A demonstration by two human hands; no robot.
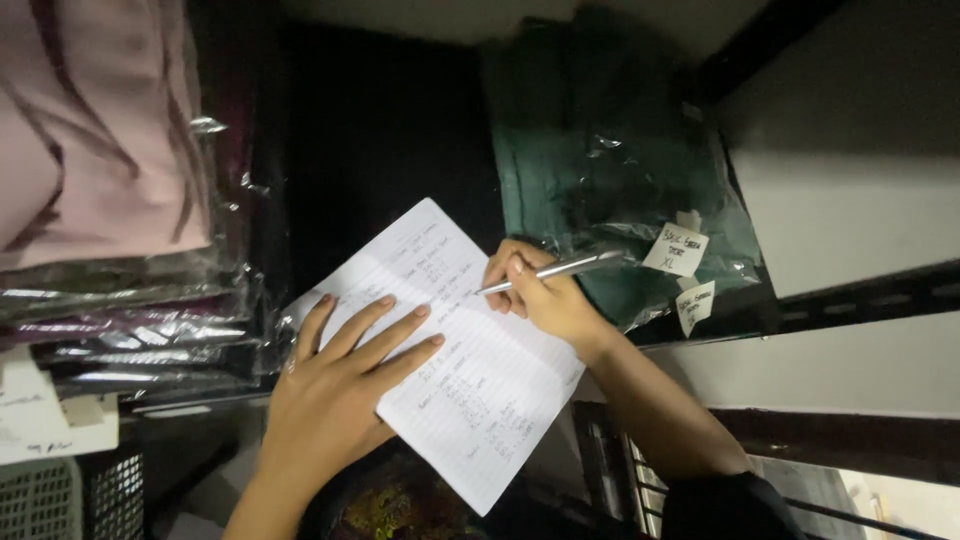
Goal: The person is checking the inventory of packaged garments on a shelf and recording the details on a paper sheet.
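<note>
Head view: a lined sheet of paper [455, 360], already filled with handwritten rows, is pinned flat by the left hand [335, 395] with fingers spread wide over its left half, while a silver pen [550, 270] is pinched in the right hand [545, 300], tip touching the upper middle of the sheet. The sheet is held in front of a dark shelf, between stacked pink bagged garments [100, 130] and green bagged garments [610, 180] carrying white tags [676, 250]. For clean writing, the sheet is best kept braced and flat, the pen pressed lightly, since no firm backing can be seen underneath.
</note>
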